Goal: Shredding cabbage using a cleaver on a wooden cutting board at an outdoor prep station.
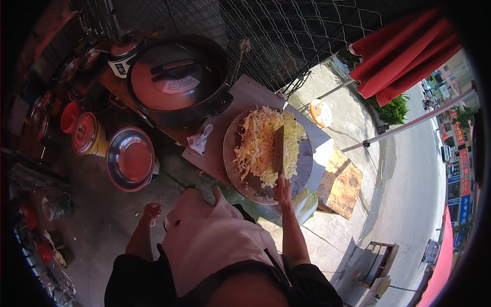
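My right hand [282,188] grips the handle of a cleaver [279,147]. Its broad blade lies among a wide heap of chopped cabbage [255,142], with pale shreds on both sides of it. The heap covers much of a round chopping board [243,188] on a grey table [245,90]. Away from the board, my left hand [152,210] hangs at my side with its fingers curled and nothing visible in it. A bracelet circles that wrist.
Left of the board stands a large dark pan with a lid [165,86]. A crumpled cloth or paper [200,140] lies beside the board. Nearer left are a metal basin [130,159] and a yellow lidded bucket [90,134]. Wrapped cabbage [307,205] sits at the board's right edge, beside a wooden board [341,180].
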Demonstrator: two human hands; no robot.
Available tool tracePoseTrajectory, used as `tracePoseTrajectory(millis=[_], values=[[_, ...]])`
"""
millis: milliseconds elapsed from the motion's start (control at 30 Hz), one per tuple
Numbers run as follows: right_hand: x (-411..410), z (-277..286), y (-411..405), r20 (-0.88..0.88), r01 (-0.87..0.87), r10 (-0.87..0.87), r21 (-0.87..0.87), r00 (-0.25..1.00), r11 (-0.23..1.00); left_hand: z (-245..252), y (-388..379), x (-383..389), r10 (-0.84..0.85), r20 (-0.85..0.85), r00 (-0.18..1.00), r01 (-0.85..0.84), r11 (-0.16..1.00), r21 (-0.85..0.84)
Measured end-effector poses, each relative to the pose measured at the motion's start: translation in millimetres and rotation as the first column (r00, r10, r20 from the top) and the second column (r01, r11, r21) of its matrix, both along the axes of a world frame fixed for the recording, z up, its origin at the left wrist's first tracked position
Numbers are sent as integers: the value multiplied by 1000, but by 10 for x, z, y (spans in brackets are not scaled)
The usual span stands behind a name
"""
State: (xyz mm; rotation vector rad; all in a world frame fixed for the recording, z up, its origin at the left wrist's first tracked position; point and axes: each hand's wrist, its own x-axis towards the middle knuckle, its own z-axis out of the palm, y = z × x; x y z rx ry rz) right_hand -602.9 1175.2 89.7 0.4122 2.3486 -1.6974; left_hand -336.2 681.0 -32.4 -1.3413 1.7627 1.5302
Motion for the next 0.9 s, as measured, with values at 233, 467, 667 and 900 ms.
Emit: tracePoseTrajectory(millis=[233,467,667,900], values=[[27,86,26,110,13,-1,-107,994,994,-116,-69,74,160,51,986,-165,976,140],[135,-107,29,-106,43,-37,55,994,998,220,92,-77,149,-23,989,-149,989,6],[190,195,-47,-55,94,-101,-120,993,988,165,48,-178,109,-57,992,-109,994,-7],[148,677,61,199,44,-3,-202,980,978,-74,-25,-29,85,-33,996,-84,996,16]])
